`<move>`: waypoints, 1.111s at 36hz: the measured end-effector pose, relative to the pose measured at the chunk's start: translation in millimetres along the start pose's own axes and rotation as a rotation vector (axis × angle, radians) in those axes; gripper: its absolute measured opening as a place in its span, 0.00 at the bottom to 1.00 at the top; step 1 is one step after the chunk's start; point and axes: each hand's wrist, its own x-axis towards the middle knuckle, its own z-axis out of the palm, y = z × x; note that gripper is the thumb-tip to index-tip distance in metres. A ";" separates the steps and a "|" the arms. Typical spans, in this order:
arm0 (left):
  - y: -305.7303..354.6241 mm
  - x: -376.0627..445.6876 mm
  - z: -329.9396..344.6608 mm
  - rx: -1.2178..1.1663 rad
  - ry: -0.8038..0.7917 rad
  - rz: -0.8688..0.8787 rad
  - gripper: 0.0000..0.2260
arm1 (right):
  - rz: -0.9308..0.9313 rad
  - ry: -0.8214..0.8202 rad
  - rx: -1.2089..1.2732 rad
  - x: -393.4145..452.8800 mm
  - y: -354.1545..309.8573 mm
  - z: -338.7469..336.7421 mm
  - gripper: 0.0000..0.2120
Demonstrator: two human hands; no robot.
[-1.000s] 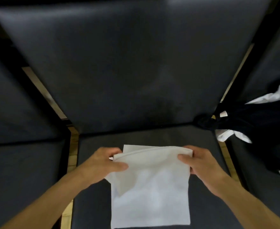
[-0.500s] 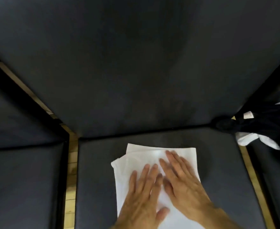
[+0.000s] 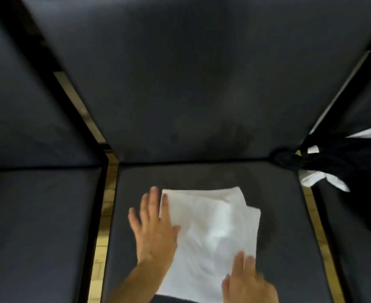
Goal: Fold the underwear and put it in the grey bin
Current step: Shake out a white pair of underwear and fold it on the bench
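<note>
White folded underwear [image 3: 210,232] lies flat on the dark seat cushion [image 3: 278,215] in front of me. My left hand [image 3: 154,228] lies flat with fingers straight along the garment's left edge, thumb on the cloth. My right hand [image 3: 248,283] presses flat on its lower right corner, fingers straight. No grey bin is in view.
A dark backrest [image 3: 191,84] rises behind the seat. More dark cushions [image 3: 33,226] sit to the left across a gap showing wooden floor [image 3: 105,215]. A heap of black and white clothes [image 3: 342,167] lies at the right.
Both hands have slid apart from the middle of the garment, the left to its left edge, the right down to its lower right corner. Earlier they held its top edge up.
</note>
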 end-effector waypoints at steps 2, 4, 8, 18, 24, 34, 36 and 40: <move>4.6 -21.6 -6.5 -0.171 -0.115 -0.316 0.40 | -0.011 0.085 0.070 -14.6 3.9 -11.4 0.12; 3.4 -35.4 -4.6 -0.340 -0.216 -0.511 0.39 | 0.053 0.140 0.087 -10.1 10.5 -27.1 0.12; -3.4 -47.7 -9.3 -0.380 -0.325 -0.551 0.36 | -0.025 0.130 0.042 16.2 15.9 -57.9 0.30; -24.4 -44.2 0.5 -0.558 -0.613 -0.563 0.15 | -0.322 -0.035 0.111 96.4 -50.4 -68.2 0.35; -34.7 -34.4 -17.4 -0.705 -0.538 -0.441 0.09 | -0.166 -0.132 0.093 104.0 -46.6 -63.7 0.28; 31.6 14.2 -100.7 -0.955 -0.325 -0.005 0.11 | 0.194 -0.084 1.108 66.6 62.8 -125.4 0.11; 55.6 18.2 -121.2 -0.996 -0.304 0.078 0.13 | 0.196 -0.013 1.272 60.3 82.7 -140.9 0.19; 136.0 7.9 -159.8 -1.032 -0.314 0.312 0.13 | 0.081 0.202 1.472 22.8 149.3 -185.2 0.29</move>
